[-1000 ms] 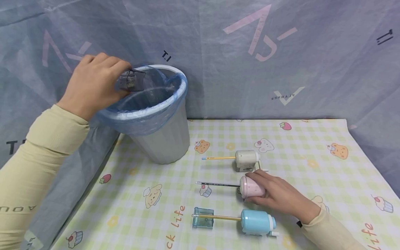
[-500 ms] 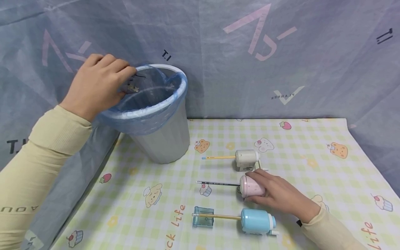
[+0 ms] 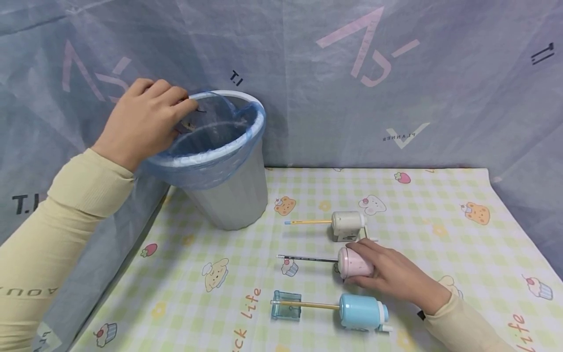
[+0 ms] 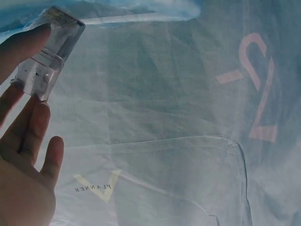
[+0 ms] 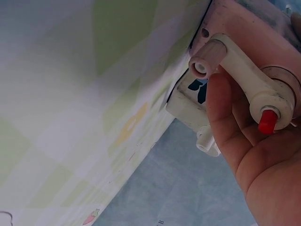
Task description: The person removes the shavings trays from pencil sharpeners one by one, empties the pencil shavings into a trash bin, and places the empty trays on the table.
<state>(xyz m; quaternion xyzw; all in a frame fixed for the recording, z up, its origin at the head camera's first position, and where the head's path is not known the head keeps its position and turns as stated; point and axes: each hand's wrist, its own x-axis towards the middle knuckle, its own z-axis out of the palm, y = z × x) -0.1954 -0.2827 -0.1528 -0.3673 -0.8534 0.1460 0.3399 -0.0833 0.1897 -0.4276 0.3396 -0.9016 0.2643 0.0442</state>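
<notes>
My left hand (image 3: 145, 120) pinches a small clear plastic shavings drawer (image 4: 44, 77) over the near-left rim of the bin (image 3: 233, 195). Some shavings show at the drawer's far end in the left wrist view; in the head view the fingers mostly hide it. On the table my right hand (image 3: 391, 274) grips a pink crank pencil sharpener (image 3: 355, 262), thumb and fingers on either side of its body. A black pencil (image 3: 308, 258) sticks out of that sharpener to the left. Its white crank (image 5: 244, 70) with a red tip faces the right palm.
Behind the pink sharpener stands a cream sharpener (image 3: 345, 224) holding a yellow pencil (image 3: 310, 222). Nearer is a blue sharpener (image 3: 358, 312) with a pencil (image 3: 318, 306) reaching over a clear teal drawer (image 3: 287, 314). A blue bag (image 3: 206, 178) lines the bin.
My left hand has shifted slightly right and turned the drawer, so less of it shows from above. My right hand stays on the pink sharpener.
</notes>
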